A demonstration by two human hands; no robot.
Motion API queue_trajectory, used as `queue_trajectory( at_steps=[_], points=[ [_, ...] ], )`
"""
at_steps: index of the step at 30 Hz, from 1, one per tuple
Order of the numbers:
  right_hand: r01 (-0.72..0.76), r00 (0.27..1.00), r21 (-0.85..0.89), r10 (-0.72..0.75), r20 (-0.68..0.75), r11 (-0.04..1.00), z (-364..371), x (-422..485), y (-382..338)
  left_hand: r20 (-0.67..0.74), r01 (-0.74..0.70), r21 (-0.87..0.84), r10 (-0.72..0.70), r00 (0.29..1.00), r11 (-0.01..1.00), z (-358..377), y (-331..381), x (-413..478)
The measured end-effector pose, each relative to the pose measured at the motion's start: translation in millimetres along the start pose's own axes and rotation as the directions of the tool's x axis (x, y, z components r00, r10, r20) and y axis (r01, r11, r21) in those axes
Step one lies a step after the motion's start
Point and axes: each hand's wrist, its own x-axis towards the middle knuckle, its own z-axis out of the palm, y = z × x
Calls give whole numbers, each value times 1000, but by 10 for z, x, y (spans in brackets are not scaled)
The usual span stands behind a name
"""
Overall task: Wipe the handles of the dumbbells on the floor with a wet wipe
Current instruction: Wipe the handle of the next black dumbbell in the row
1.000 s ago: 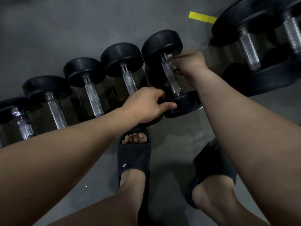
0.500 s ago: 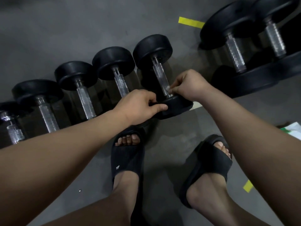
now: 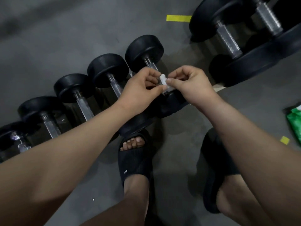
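A small crumpled white wet wipe (image 3: 163, 79) is held in the air between both hands, just above the ribbed metal handle (image 3: 151, 64) of the rightmost black round-headed dumbbell (image 3: 144, 50) in a row on the grey floor (image 3: 65, 38). The right hand (image 3: 190, 84) pinches the wipe's right side, with the thumb on top and the fingers curled under. The left hand (image 3: 140, 88) has its fingers curled and its thumb stretched towards the wipe's left side, taking hold of it there. Most of that dumbbell's handle and its near head are hidden behind the hands.

Four more black dumbbells of the same kind (image 3: 108, 69) lie side by side to the left, their handles running parallel. Two larger black dumbbells (image 3: 228, 38) lie at the upper right, near a strip of yellow tape (image 3: 178, 18). Below the hands, two feet in black slide sandals (image 3: 135, 162) stand on the floor. A green and white packet (image 3: 294, 121) lies at the right edge, with a small yellow tape square (image 3: 284, 140) near it.
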Motion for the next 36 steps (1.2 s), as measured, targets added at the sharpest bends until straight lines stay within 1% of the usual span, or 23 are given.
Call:
queue_trajectory(
  at_steps=[3,5,6,8,10,11,13,15,17,21,23,26,29,31,32,34,35,36],
  points=[
    [-21,1000,16,21,-3,1000,40,-58,-13,-31,-45,24,46,998,999,82,14,33],
    [-16,999,-10,16,-50,1000,67,-57,21,-86,-43,39,46,995,998,78,-12,42],
    [-6,996,-59,0,-94,998,85,-39,53,-116,-33,42,38,993,999,57,-34,45],
    [-20,987,-260,-22,-158,965,141,-2,136,-171,-15,63,25,985,998,-16,-90,55],
    [-126,985,-431,60,-164,894,246,1,190,-204,-4,102,25,979,995,-99,-135,57],
    [-172,981,-476,104,-166,862,309,-7,202,-218,-3,119,29,976,993,-135,-150,63],
    [-195,972,-525,91,-218,828,395,-29,211,-234,3,137,30,972,991,-159,-166,87],
    [-201,960,-511,65,-271,836,406,-33,211,-223,-1,155,36,974,988,-131,-151,130],
    [-214,957,-476,87,-276,853,367,-31,203,-199,-38,194,78,977,980,-88,-148,202],
    [-222,950,-401,105,-293,889,299,-6,202,-156,-142,290,193,969,947,-42,-154,374],
    [-222,946,-373,107,-305,901,285,4,205,-127,-215,354,275,953,910,-16,-158,452],
    [-213,944,-347,102,-313,913,275,-3,208,-18,-316,431,357,934,845,42,-213,541],
    [-198,941,-308,93,-324,931,272,-6,241,83,-406,429,412,907,807,96,-284,561],
    [-193,939,-271,97,-331,943,256,-5,262,181,-440,411,402,898,798,130,-311,538],
    [-195,937,-251,104,-334,948,244,-2,271,238,-477,420,413,879,772,146,-331,531],
    [-201,932,-211,120,-343,957,219,5,277,330,-554,477,446,832,682,171,-327,547],
    [-204,928,-197,125,-350,959,210,10,275,343,-560,519,442,829,646,159,-328,577],
    [-205,926,-188,128,-355,961,200,17,274,324,-540,561,434,841,627,151,-327,620]
  ],
)
